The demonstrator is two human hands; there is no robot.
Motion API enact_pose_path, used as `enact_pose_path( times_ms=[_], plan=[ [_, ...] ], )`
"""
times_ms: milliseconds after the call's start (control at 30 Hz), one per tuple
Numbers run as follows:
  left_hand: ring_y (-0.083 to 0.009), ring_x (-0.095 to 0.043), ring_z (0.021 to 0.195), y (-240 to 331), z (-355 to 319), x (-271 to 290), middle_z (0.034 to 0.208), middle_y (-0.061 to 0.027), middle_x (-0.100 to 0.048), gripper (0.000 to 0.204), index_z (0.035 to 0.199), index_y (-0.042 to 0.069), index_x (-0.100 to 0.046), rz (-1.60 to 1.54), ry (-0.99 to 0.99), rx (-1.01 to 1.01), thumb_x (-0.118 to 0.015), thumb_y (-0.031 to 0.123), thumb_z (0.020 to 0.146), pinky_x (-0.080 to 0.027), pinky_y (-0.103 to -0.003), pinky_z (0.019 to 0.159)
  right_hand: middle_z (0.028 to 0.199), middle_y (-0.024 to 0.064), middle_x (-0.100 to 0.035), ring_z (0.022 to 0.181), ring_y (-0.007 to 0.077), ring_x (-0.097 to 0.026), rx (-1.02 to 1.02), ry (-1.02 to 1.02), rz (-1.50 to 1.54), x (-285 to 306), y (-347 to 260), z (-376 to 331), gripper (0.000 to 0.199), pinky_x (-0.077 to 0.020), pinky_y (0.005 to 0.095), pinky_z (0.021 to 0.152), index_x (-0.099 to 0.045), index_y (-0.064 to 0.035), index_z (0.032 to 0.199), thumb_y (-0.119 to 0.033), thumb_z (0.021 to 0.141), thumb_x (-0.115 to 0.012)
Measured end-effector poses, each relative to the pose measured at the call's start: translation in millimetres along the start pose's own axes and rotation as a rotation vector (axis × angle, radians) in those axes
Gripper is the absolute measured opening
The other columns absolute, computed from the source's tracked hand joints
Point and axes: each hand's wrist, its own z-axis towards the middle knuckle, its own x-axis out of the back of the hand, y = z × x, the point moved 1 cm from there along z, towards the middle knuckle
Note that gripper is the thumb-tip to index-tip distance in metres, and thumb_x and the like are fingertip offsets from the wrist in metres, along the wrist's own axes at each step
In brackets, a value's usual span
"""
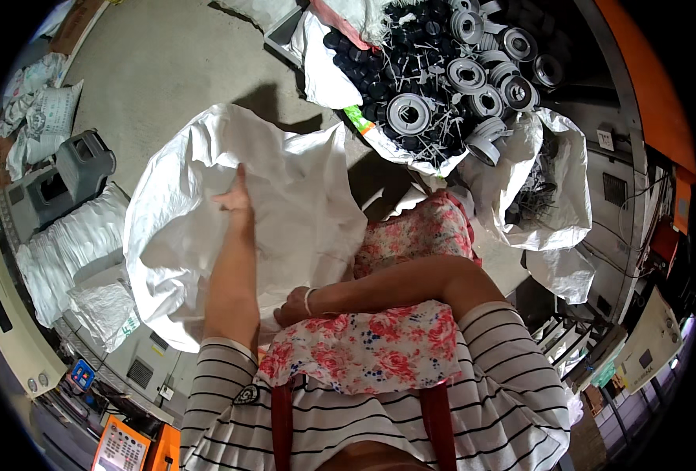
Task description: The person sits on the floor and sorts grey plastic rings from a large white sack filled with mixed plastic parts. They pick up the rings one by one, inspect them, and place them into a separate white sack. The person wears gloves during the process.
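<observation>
Both hands work at a large white woven sack (285,196) spread open in front of the person. Left hand (236,198) reaches up with fingers stretched flat against the sack's fabric, apparently pinching a fold, though the grip is hard to make out. Right hand (291,304) is clenched on the sack's lower edge, just above a floral apron (379,345). Beyond the sack, another open bag (411,86) holds black and grey plastic spools. Stacked white sacks (73,251) lie to the left on the concrete floor (167,63).
</observation>
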Motion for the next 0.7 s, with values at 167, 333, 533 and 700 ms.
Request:
enact_pose_path(
  times_ms=[167,333,533,700],
  plan=[
    [-0.0266,-0.017,0.140,19,80,22,0.148,-0.0253,-0.020,0.100,0.140,-0.005,-0.027,0.080,-0.089,-0.346,-0.069,0.056,0.073,-0.019,-0.035,0.112,0.101,0.0178,-0.063,0.093,0.0344,-0.062,0.163,-0.041,0.296,-22,25,-23,0.032,-0.0484,0.0442,0.077,-0.052,-0.0110,0.115,-0.027,0.087,-0.048],
    [-0.0251,-0.054,0.101,125,41,-26,0.132,-0.0102,-0.041,0.079,0.142,0.010,-0.027,-0.367,-0.368,-0.213,-0.057,0.057,0.085,-0.040,-0.041,0.089,0.101,0.0175,-0.060,0.095,0.0325,-0.060,0.219,-0.062,0.446,-34,51,-51,0.033,-0.0473,0.0415,0.081,-0.054,-0.0106,0.115,-0.027,0.087,-0.055],
    [-0.0278,-0.059,0.092,210,-26,-94,0.127,-0.0126,-0.045,0.065,0.134,0.010,-0.036,-0.458,-0.535,-0.285,-0.044,0.058,0.091,-0.046,-0.046,0.085,0.112,0.0124,-0.054,0.099,0.0301,-0.058,0.383,0.387,0.442,0,108,-163,0.035,-0.0477,0.0378,0.084,-0.057,-0.0084,0.111,-0.030,0.085,-0.063],
    [-0.0316,-0.056,0.099,239,-47,-197,0.129,-0.0142,-0.044,0.073,0.134,0.010,-0.038,-0.395,-0.454,-0.290,-0.031,0.068,0.089,-0.047,-0.049,0.085,0.091,0.0098,-0.059,0.094,0.0279,-0.055,0.035,1.016,0.086,-13,273,-263,0.012,-0.0478,0.0363,0.082,-0.060,-0.0095,0.089,-0.017,0.080,-0.057]
  ],
)
